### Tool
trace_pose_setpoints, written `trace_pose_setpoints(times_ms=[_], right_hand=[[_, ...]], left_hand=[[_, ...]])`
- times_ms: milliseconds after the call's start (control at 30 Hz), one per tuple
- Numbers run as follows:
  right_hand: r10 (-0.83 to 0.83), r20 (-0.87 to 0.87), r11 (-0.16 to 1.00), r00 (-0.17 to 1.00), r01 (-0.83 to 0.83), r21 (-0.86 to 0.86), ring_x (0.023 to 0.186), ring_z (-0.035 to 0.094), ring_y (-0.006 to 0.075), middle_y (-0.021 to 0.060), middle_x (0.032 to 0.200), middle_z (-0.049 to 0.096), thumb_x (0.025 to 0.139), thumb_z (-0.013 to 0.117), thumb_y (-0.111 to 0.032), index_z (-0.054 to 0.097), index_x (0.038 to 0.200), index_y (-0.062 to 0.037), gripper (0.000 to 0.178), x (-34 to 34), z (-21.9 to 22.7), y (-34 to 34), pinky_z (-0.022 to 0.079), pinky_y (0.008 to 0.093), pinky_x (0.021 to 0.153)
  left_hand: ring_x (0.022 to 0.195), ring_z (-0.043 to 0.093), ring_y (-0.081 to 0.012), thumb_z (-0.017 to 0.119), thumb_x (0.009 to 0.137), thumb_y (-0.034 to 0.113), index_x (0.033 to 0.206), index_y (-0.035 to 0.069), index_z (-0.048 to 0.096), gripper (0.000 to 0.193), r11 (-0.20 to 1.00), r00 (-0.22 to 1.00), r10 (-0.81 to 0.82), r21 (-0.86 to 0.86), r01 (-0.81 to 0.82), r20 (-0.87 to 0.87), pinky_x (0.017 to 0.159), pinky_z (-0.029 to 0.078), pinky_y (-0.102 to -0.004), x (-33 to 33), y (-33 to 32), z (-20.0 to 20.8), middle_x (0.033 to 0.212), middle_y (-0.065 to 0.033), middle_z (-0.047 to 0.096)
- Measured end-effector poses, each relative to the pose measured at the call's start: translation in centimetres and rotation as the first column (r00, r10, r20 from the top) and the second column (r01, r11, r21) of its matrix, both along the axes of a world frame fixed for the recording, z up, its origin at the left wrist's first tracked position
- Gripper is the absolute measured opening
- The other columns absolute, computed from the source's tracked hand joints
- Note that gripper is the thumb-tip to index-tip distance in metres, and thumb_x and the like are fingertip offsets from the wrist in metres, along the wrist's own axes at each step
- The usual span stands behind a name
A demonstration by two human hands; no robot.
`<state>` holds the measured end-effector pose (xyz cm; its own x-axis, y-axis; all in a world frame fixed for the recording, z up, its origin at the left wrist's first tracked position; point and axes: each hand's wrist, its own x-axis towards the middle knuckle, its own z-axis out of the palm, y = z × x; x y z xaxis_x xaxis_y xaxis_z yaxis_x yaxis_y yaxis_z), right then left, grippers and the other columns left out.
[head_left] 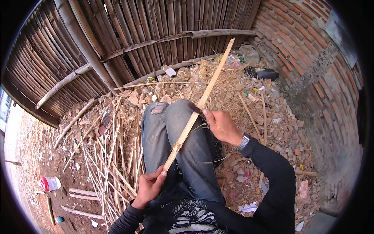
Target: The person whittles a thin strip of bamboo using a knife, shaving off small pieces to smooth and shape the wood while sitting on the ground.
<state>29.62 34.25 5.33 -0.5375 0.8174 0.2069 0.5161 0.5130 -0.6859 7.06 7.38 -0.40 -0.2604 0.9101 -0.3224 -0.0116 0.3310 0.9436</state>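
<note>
A long pale bamboo strip [186, 133] slants across my knees in jeans, its far end reaching up over the straw. My left hand [151, 185] grips its near end between thumb and fingers. Farther along the strip, my right hand [222, 125] is closed at its right edge, thumb on top and the other fingers partly hidden. A small dark patch shows beside the right fingertips, too unclear to name. Below the thumb-like node [176, 146] the strip looks rough. Thin curled fibres hang near my right hand and over the thigh.
Many split bamboo sticks [111, 171] lie in a heap to my left. Beyond them sits a white and red bucket [50, 183]. Rubble, straw and litter cover the ground ahead, with a black case [263, 73]. A bamboo wall [156, 19] and brick wall [311, 58] enclose the place.
</note>
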Motion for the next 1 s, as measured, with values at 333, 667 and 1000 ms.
trace_pose_setpoints(times_ms=[333, 667, 1000], right_hand=[[-0.219, -0.118, 0.967, 0.969, 0.231, 0.103, 0.050, 0.052, 0.0386, 0.0214, 0.056, 0.051, 0.111, 0.047, -0.035, 0.057, 0.075, 0.0035, 0.054, 2.1, 0.7, 2.6, 0.038, 0.0457, 0.050], [-0.064, -0.038, 0.990, 0.997, 0.058, -0.132, 0.057, 0.055, 0.0461, 0.0262, 0.062, 0.054, 0.110, 0.047, -0.038, 0.061, 0.078, 0.0040, 0.054, 1.2, -0.5, -2.6, 0.041, 0.0480, 0.054], [-0.049, -0.483, -0.152, 0.874, -0.485, -0.861, 0.043, 0.026, 0.0031, -0.0087, 0.056, 0.031, 0.110, 0.042, -0.054, 0.046, 0.071, -0.0144, 0.056, 1.9, -0.2, -2.4, 0.019, 0.0220, 0.039]], left_hand=[[0.067, 0.048, -0.0025, 0.067, 0.103, 0.021, 0.097, -0.010, 0.073, 0.032, 0.997, 0.999, -0.018, 0.079, 0.020, -0.027, 0.073, 0.047, -0.0214, 0.6, 0.5, -0.3, 0.067, 0.0046, 0.057], [0.047, 0.029, -0.0053, 0.055, 0.109, 0.032, 0.124, 0.003, 0.067, 0.035, 0.991, 0.886, -0.027, -0.105, 0.086, 0.463, 0.044, 0.024, -0.0240, 1.1, 2.0, 1.7, 0.059, 0.0068, 0.032], [0.046, 0.030, -0.0081, 0.050, 0.110, 0.036, 0.140, 0.002, 0.058, 0.045, 0.980, 0.678, -0.033, -0.108, 0.165, 0.735, 0.043, 0.026, -0.0254, 0.3, 2.2, 1.6, 0.060, 0.0043, 0.028]])
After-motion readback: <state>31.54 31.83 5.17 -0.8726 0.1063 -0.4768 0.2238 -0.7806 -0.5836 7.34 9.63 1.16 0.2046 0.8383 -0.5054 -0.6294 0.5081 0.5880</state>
